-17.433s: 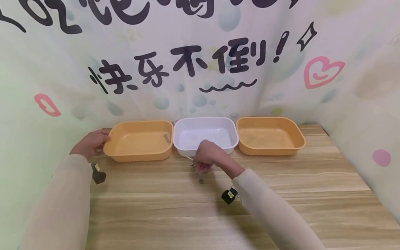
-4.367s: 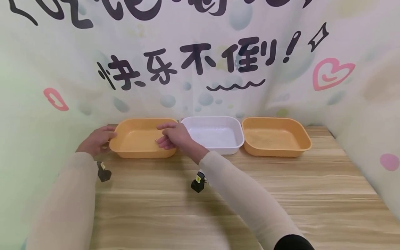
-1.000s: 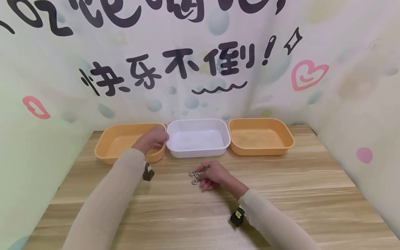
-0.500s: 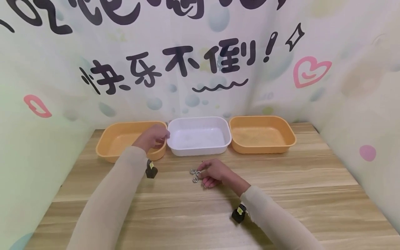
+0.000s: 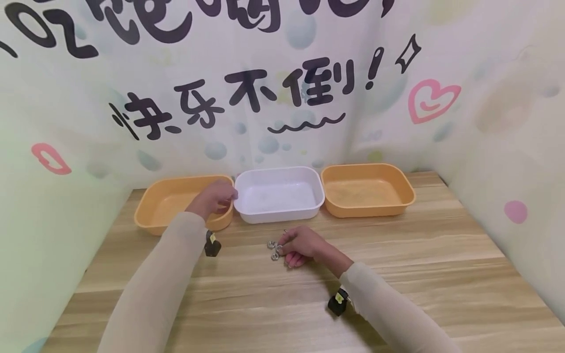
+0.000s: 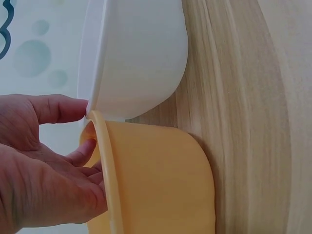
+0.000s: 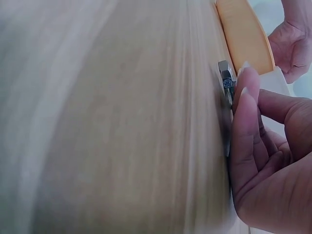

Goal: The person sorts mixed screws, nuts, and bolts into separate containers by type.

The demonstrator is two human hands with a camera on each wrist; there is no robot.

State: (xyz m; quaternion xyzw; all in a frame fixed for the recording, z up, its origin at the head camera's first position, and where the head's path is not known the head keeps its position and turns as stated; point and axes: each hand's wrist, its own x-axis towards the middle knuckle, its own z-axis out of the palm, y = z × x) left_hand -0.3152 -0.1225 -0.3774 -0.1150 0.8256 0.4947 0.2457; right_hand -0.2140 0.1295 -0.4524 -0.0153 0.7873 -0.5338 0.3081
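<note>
Apparently at the pickup step, the right hand (image 5: 303,245), its closure impossible to tell, meets 3 nuts (image 5: 275,256) short of the table's (image 5: 265,304) far edge, next wanting a careful lift, while the left hand (image 5: 215,194) clasps the orange tray's rim (image 6: 108,156).

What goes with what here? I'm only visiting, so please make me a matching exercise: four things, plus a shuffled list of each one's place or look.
1. left hand
2. white tray
3. hex nuts
4. right hand

A. silvery, grouped on the wooden table
B. curled down by the nuts
C. reaching over the rim of the left orange tray
D. standing between two orange trays

Pairs: 1-C, 2-D, 3-A, 4-B
</note>
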